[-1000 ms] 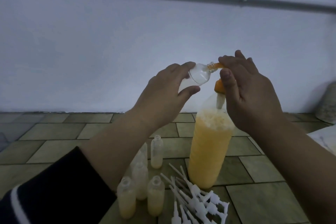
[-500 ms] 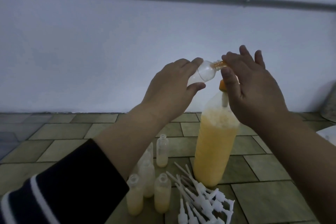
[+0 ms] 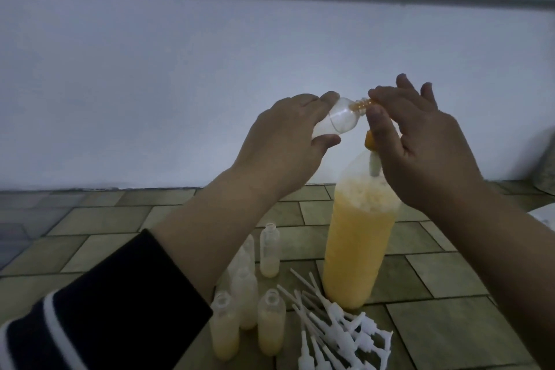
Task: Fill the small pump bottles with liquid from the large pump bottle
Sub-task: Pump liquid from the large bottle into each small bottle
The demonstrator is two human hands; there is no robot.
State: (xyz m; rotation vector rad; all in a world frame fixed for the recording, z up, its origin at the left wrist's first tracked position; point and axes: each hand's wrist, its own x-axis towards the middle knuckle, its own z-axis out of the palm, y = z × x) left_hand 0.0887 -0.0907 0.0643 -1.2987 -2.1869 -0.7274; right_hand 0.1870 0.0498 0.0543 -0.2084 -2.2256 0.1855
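My left hand (image 3: 279, 141) grips a small clear bottle (image 3: 339, 120), tipped on its side with its neck against the orange spout of the large pump bottle (image 3: 357, 249). That large bottle stands on the tiled floor, about two-thirds full of yellow-orange liquid with foam on top. My right hand (image 3: 420, 153) covers its pump head (image 3: 369, 143). Index finger and thumb pinch the spout, and the other fingers are lifted. Orange liquid shows in the small bottle's neck.
Several small bottles (image 3: 271, 324), partly filled, stand on the floor left of the large bottle, one further back (image 3: 269, 252). A pile of white pump tops (image 3: 336, 330) lies in front. A grey object (image 3: 546, 165) sits at the right wall.
My right hand's fingers have lifted and straightened off the pump head. Both hands and the small bottle stay at the spout, and the view has shifted slightly.
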